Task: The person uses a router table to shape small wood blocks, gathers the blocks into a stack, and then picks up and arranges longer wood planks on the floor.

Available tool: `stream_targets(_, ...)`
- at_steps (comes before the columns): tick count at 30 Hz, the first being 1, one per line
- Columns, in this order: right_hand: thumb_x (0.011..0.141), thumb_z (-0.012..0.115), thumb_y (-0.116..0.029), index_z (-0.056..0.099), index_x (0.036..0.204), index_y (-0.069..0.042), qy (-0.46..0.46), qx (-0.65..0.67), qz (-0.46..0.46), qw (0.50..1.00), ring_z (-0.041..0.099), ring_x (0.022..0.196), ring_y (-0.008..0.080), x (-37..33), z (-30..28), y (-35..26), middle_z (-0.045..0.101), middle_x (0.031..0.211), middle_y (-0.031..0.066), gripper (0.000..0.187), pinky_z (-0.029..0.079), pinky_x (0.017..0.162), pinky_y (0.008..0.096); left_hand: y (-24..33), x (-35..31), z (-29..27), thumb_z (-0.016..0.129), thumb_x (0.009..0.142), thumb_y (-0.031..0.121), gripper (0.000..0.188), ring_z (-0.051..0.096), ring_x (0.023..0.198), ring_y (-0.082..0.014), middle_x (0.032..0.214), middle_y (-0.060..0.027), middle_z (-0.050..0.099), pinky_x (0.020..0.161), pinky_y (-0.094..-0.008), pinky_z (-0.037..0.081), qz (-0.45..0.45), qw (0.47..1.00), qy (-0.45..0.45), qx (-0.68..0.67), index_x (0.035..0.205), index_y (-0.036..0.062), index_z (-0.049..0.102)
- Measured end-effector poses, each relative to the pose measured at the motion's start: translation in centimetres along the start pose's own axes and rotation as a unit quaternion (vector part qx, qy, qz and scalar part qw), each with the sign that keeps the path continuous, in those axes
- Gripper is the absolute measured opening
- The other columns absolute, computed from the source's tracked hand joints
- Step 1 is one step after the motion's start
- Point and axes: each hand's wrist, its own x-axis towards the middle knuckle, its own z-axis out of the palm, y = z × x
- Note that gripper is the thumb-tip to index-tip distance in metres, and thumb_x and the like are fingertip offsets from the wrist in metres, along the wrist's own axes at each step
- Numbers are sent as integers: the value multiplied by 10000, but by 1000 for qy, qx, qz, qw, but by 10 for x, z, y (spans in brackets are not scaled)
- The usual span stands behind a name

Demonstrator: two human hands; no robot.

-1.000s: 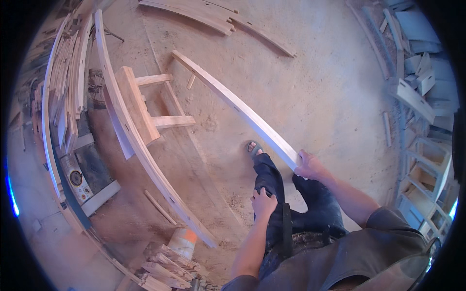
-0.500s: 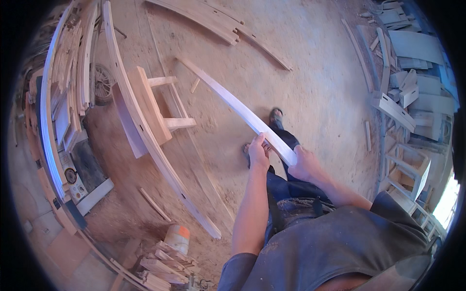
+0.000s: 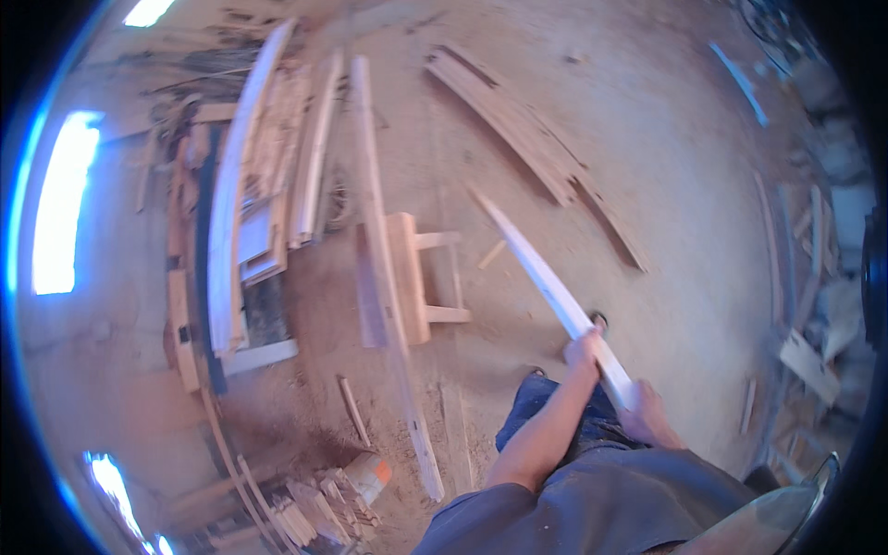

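Observation:
A long, pale wooden plank (image 3: 548, 277) slants away from my waist, its far end pointing up and to the left. My left hand (image 3: 583, 351) grips it a short way up from the near end. At that near end, my right hand (image 3: 644, 413) is wrapped round the wood. To the left, another long plank (image 3: 375, 194) with slots rests across a wooden stool-like frame (image 3: 407, 277). The picture is slightly blurred, so fine finger detail is lost.
Boards lie on the floor ahead, among them a wide plank (image 3: 499, 116). Stacked timber (image 3: 242, 185) fills the left side. An orange and white bucket (image 3: 368, 475) stands near wood offcuts (image 3: 314, 511) at lower left. More wood pieces (image 3: 809, 365) line the right.
The view has swung, so the whole scene sits lower and further right, and bright windows appear at left. Both hands keep their hold on the plank, which points more steeply away.

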Motion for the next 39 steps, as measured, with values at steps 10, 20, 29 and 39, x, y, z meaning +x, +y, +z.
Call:
stream_targets(10,709,719,-136,503,1094,13,182,47,-239,952,584,877,479,56,-40,-53,559,950,257,466,481,753,542,145,-69,63,806,807,152,249,631,718,-179,813,-46,653,662,-349,513,185,970,-127,-88,973,52,650)
stream_targets(20,757,732,-169,425,1444,-50,74,67,-261,960,641,1023,495,192,-34,-381,648,1145,289,762,542,860,530,496,-37,-33,713,861,89,160,628,609,-203,776,-89,636,518,-334,514,388,886,-206,-151,957,37,596)
stream_targets(29,763,662,-178,397,1460,-81,21,1,-362,932,652,1030,445,269,48,-712,663,1141,250,752,533,865,522,752,-24,-193,686,900,123,270,653,714,-244,904,-77,570,610,-370,558,445,884,-62,-134,1105,53,526)
stream_targets(39,732,672,-101,355,1509,-58,-36,67,-343,936,622,1072,477,272,89,-737,641,1135,300,841,507,929,515,730,-3,-229,704,914,90,248,643,659,-205,905,-81,618,558,-346,541,493,865,-13,-91,1096,22,548)
